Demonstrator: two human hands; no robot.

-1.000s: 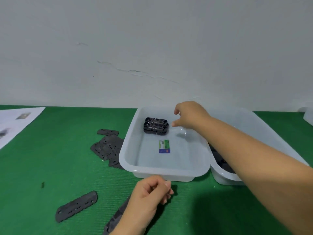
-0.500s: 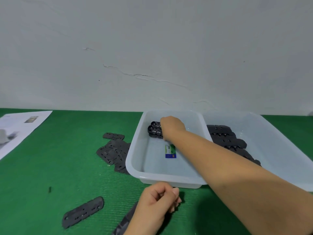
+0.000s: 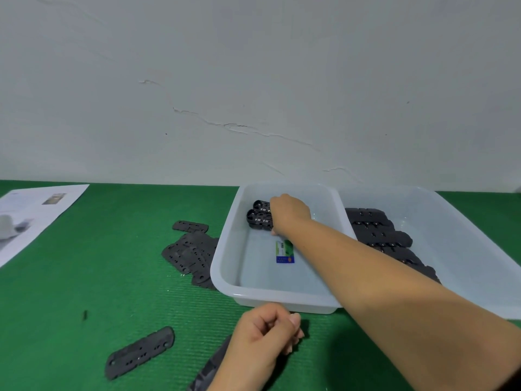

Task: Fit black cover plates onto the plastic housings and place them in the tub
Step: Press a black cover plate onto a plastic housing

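Head view showed my right hand (image 3: pixel 290 214) reaching into the near tub (image 3: pixel 225 266), fingers curled down over the two assembled housings (image 3: pixel 258 217) at its 11 o'clock corner; whether I gripped or merely touched them I could not tell. A small printed card (image 3: pixel 284 252) lay on that tub's floor, mid-tub. The second tub (image 3: pixel 465 238), touching the first at 3 o'clock, held a row of black housings (image 3: pixel 377 235) along its left side. My left hand (image 3: pixel 265 334) rested loosely curled at 6 o'clock, over a cover plate (image 3: pixel 210 368). Another plate (image 3: pixel 140 352) lay at 7 o'clock, a plate pile (image 3: pixel 189 252) at 9 o'clock against the tub wall, with open green mat (image 3: pixel 112 277) beyond. A paper sheet (image 3: pixel 33 218) lay at 10 o'clock.
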